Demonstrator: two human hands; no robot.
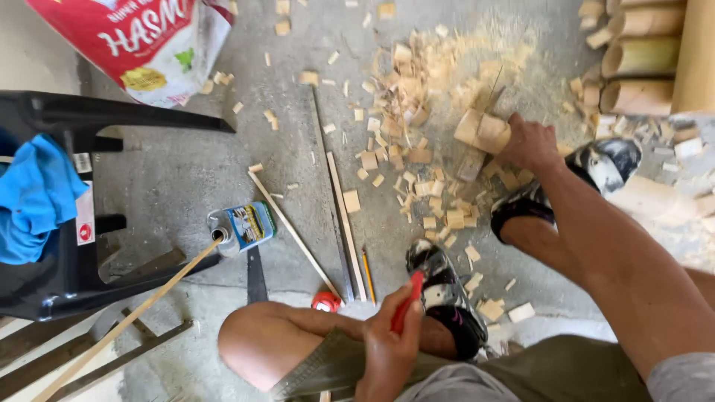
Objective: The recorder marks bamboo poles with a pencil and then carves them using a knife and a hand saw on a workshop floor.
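Observation:
My right hand (530,141) reaches out over the concrete floor and grips a short bamboo cylinder piece (482,131) lying at the edge of a heap of wood chips (417,97). My left hand (389,344) rests on my left knee, closed around a red-handled tool (407,301); its blade is hidden. Both my feet in black-and-white sandals (445,298) stand among the chips. A pencil (368,274) and thin wooden strips (346,223) lie in front of my left foot.
A black plastic chair (67,246) with a blue cloth (33,197) stands at left. A small metal can (242,227) with a stick in it, a red printed sack (149,41) at top left, stacked bamboo tubes (644,56) at top right.

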